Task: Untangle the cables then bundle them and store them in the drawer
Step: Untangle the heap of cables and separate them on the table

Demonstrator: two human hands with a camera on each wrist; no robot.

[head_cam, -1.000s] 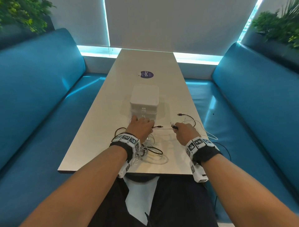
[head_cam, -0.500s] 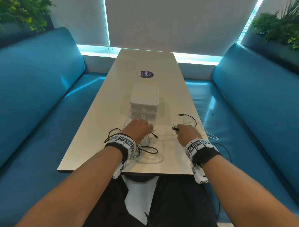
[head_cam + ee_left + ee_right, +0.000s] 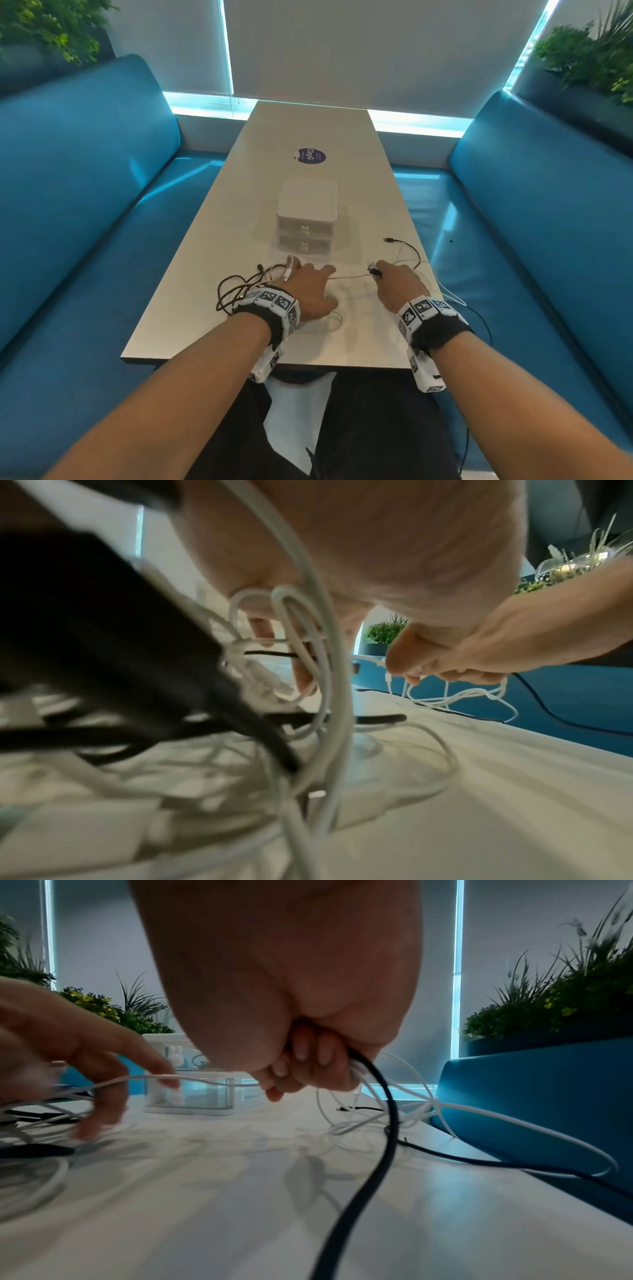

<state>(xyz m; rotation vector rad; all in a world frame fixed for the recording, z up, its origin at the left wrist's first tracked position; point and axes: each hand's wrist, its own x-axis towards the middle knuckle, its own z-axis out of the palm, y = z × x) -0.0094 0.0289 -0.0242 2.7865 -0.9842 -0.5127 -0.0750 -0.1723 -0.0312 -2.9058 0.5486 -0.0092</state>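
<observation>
Head view shows us early in the job: the cables [image 3: 246, 287] lie in a loose black-and-white tangle on the table [image 3: 191, 274], just in front of the small drawer unit [image 3: 306, 219], whose two drawers look closed. Nothing is bundled, nothing is stored.

Our left hand [image 3: 308, 287] sits on the tangle with fingers spread and reaching down; the left wrist view shows white loops draped round those fingers, but we cannot tell whether they truly clasp any strand. Our right hand [image 3: 397, 281] is curled tight round a black cable [image 3: 383, 1123] and some white strands, and a white cable [image 3: 349, 275] runs taut from it towards the left hand.

We judge the untangling barely under way: the strands need separating, then each coiled, then a drawer opened and filled.
</observation>
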